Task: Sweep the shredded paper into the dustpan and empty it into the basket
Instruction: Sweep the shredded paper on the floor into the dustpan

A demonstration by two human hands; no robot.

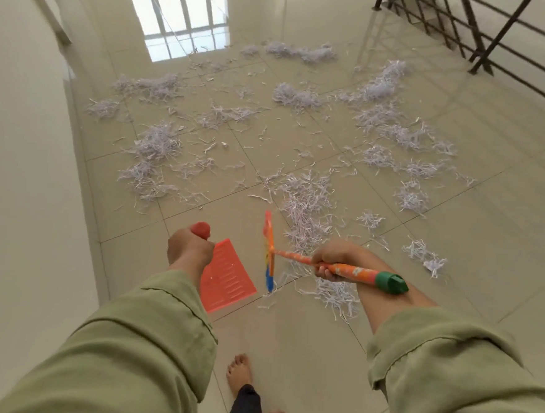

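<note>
White shredded paper (308, 205) lies scattered in clumps over the tiled floor ahead of me. My left hand (189, 249) grips the red handle of an orange dustpan (227, 277), whose ribbed pan hangs just above the floor below the hand. My right hand (333, 260) holds a broom (350, 271) by its orange patterned handle with a green end cap. The broom's multicoloured head (269, 251) stands edge-on between the dustpan and the nearest shreds. No basket is in view.
A white wall (26, 157) runs along the left. A dark metal stair railing (489, 41) stands at the back right. A barred window's reflection (181, 16) shines on the far floor. My bare feet (240, 373) are at the bottom centre.
</note>
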